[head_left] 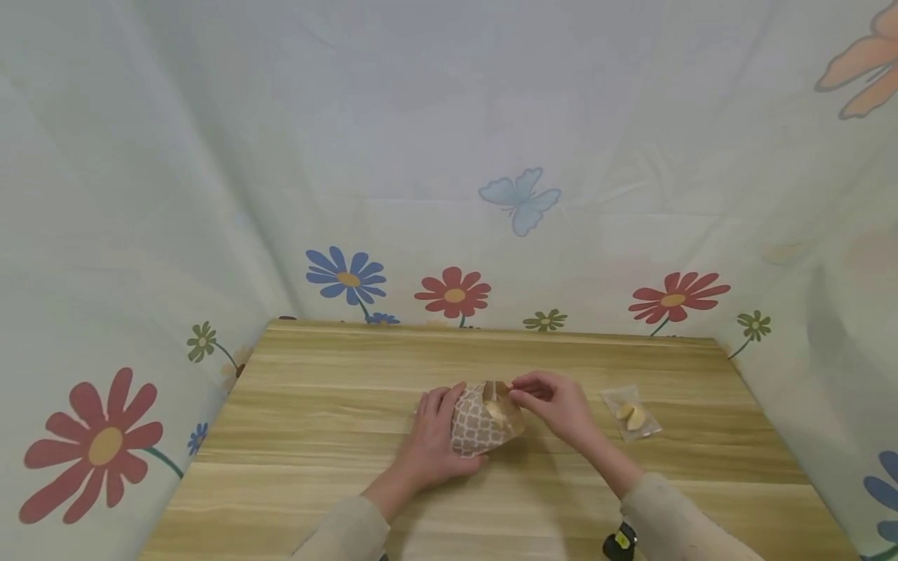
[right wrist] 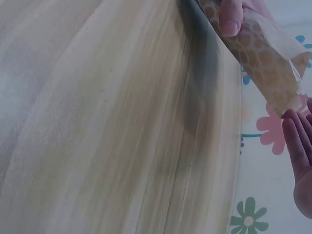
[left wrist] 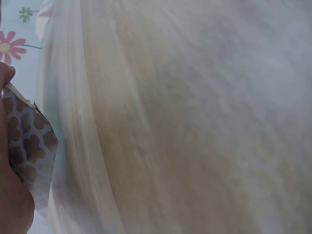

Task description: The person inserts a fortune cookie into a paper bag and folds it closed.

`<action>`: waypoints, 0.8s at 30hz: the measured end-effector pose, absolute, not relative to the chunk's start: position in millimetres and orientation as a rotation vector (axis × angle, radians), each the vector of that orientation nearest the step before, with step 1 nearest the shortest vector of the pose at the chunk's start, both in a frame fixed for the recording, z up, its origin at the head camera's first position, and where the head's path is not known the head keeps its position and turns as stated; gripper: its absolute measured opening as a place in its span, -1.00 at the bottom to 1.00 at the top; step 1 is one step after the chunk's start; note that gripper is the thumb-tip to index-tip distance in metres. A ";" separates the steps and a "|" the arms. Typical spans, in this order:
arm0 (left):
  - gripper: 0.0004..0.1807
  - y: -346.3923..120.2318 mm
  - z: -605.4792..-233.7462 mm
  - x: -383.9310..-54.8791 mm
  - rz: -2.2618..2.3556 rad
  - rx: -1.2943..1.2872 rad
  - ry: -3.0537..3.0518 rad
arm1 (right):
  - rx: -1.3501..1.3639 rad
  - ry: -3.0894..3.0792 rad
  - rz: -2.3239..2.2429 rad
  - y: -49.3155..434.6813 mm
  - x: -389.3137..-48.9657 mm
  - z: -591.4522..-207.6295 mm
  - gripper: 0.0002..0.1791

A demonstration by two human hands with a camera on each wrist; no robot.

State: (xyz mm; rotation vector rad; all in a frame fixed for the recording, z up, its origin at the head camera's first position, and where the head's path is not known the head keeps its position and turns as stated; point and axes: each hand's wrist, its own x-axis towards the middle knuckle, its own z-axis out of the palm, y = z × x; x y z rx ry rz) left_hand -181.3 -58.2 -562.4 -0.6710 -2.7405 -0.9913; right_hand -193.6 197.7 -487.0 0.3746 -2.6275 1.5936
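Note:
A brown paper bag (head_left: 471, 425) with a white lattice pattern lies tilted above the table, its opened end facing right. My left hand (head_left: 436, 444) grips it from the left side, fingers over the back and thumb along the front. In the left wrist view, part of the patterned bag (left wrist: 33, 141) shows beside the hand (left wrist: 12, 195). At the opened end, my right hand (head_left: 557, 405) pinches the paper edge between thumb and fingers. The right wrist view shows the right hand's fingers (right wrist: 297, 141) at the bag's corner (right wrist: 275, 83). The bag's contents cannot be made out.
To the right of the right hand, a small clear packet (head_left: 641, 427) with pale yellow pieces (head_left: 635, 418) lies on the wooden table (head_left: 337, 382). A flower-printed curtain (head_left: 421, 156) hangs behind and at both sides. A black device (head_left: 620, 543) sits by the right wrist.

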 end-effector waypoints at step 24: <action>0.45 -55.0 -557.7 -178.2 -1.060 -0.730 -2.752 | 0.474 -2.676 1.607 201.4 -198.9 -494.0 -0.92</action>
